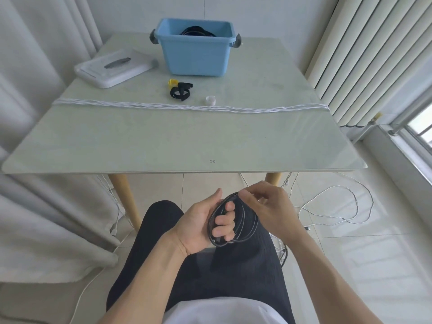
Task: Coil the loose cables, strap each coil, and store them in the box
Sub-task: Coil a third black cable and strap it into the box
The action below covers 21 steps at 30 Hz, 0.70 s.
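Observation:
Below the table's near edge, over my lap, my left hand [201, 220] grips a black cable coil [243, 226] with its fingers curled through the loops. My right hand [268, 204] pinches the top of the same coil. A blue box [195, 59] stands at the far middle of the table, with black coils [196, 31] inside it. In front of the box lie black straps [181, 91] and a yellow strap [172, 83]. A long white cable [187, 106] is stretched across the table from left to right.
A white lid [112, 66] lies left of the box. A small white cap [211, 100] sits by the straps. Loose white cable [336, 206] trails on the floor at right, under the table [163, 141]. Curtains hang at left, blinds at right.

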Available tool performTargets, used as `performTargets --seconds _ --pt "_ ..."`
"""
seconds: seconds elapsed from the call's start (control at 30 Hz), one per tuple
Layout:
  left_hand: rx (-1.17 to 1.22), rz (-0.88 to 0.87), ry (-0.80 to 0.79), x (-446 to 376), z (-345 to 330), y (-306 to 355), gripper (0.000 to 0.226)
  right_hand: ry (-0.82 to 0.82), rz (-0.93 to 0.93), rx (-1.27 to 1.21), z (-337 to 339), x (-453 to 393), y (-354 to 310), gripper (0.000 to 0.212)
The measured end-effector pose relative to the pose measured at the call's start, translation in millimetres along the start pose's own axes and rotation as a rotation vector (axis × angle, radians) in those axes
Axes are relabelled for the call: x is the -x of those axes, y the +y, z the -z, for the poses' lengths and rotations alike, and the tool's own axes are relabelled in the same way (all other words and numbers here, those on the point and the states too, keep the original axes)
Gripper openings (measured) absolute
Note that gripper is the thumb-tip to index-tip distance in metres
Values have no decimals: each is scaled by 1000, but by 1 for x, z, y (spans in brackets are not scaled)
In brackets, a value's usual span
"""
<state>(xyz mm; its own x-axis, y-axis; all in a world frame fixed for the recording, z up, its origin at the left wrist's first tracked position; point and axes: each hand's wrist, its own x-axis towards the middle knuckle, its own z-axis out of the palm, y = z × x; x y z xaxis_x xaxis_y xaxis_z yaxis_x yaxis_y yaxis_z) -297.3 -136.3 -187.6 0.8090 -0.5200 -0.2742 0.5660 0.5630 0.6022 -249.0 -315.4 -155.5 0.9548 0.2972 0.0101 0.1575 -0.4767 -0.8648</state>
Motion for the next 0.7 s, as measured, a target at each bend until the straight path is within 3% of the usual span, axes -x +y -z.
performTargets --seconds 0.17,0.4,0.57,0.7 --pt "-82 -24 -3 1 0 2 27 156 -194 -256 -8 -1 10 26" --pt "-74 -106 110 -2 -4 -3 19 221 -106 -155 -8 5 4 20" --pt "48 -175 206 -6 -4 -11 11 8 -66 -128 14 4 2 18" --pt "-55 -144 246 -7 -6 -11 24 -180 4 -272 26 5 -5 23"
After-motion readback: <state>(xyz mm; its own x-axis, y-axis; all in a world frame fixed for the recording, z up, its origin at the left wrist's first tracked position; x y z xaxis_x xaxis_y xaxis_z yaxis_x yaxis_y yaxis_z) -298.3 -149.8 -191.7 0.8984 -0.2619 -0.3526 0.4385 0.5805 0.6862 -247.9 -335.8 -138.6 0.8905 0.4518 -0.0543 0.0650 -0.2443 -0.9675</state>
